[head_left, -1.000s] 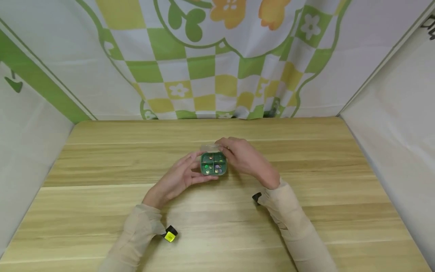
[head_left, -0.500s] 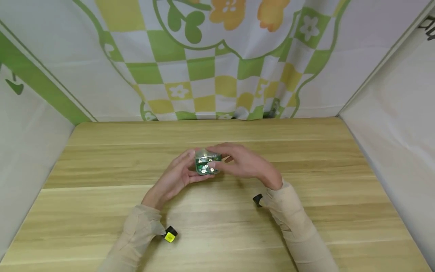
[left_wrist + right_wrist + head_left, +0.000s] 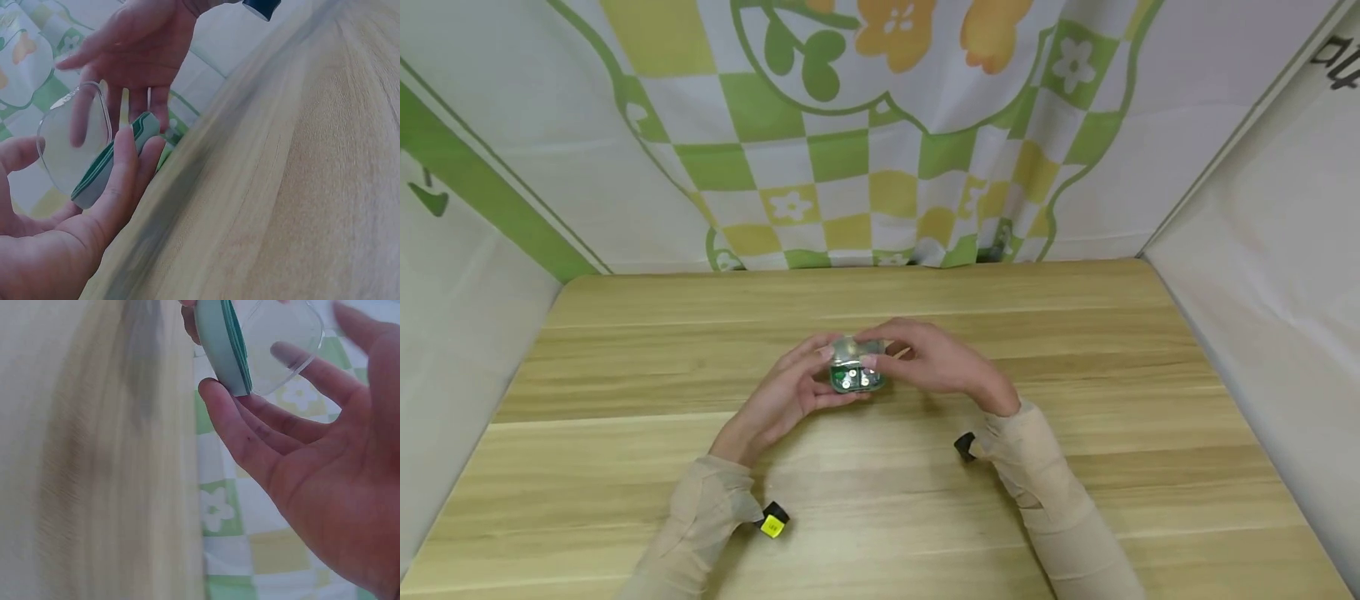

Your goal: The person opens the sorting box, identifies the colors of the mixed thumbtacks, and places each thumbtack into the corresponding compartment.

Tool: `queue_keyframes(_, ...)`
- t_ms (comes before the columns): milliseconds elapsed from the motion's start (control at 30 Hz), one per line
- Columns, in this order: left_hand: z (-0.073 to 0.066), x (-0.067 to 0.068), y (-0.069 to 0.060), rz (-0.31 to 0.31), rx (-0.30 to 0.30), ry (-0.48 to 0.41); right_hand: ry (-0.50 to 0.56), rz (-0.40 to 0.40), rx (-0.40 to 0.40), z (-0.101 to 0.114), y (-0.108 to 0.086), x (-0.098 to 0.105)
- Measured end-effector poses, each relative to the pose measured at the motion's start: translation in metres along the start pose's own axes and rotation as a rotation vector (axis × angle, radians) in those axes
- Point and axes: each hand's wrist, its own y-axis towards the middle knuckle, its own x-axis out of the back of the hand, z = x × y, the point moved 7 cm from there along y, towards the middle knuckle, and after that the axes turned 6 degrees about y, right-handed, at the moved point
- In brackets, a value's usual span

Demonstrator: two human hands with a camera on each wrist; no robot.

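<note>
A small green pill box (image 3: 857,379) with a clear hinged lid (image 3: 57,144) is held above the table, its lid tilted part-way up from the base. My left hand (image 3: 782,400) grips the green base (image 3: 103,178) from the left, with fingers along its underside. From the right, my right hand (image 3: 943,362) reaches around the box; in the right wrist view its fingertips touch the base's end (image 3: 225,353), and one finger shows behind the lid (image 3: 265,337). Its thumb is spread apart from those fingers. Small shiny round pieces lie in the box's compartments, partly hidden by the lid and thumb.
The wood-grain table (image 3: 880,508) stretches out below both hands. Behind it hangs a green, yellow and white checked curtain (image 3: 842,158), with pale fabric walls (image 3: 1262,217) at the sides. Black wrist devices (image 3: 772,518) stick out from both sleeves.
The right hand has shifted left, from the lid's right edge to over the box, and its thumb now lies across the front. The box has moved slightly left, and the lid covers more of it.
</note>
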Motion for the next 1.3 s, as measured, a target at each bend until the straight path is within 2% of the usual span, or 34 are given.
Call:
queue_keyframes(233,0.003,0.005,-0.001,-0.044,0.019,-0.007,0.406,-0.072,-0.249,-0.023,0.004,-0.011)
queue_keyframes(367,0.004,0.008,-0.001,-0.076,0.013,0.013,0.505,-0.099,-0.300,-0.028,0.006,-0.015)
queue_keyframes(600,0.006,0.008,0.001,-0.083,0.017,0.032,0.468,-0.105,-0.269,-0.026,0.007,-0.014)
queue_keyframes(833,0.005,0.008,0.003,-0.134,0.019,0.040,0.445,-0.105,-0.272,-0.026,0.008,-0.014)
queue_keyframes(1067,0.004,0.007,0.002,-0.157,0.020,0.066,0.428,-0.114,-0.268,-0.027,0.008,-0.014)
queue_keyframes(1300,0.002,0.007,0.001,-0.203,0.041,0.106,0.409,-0.150,-0.228,-0.028,0.009,-0.016)
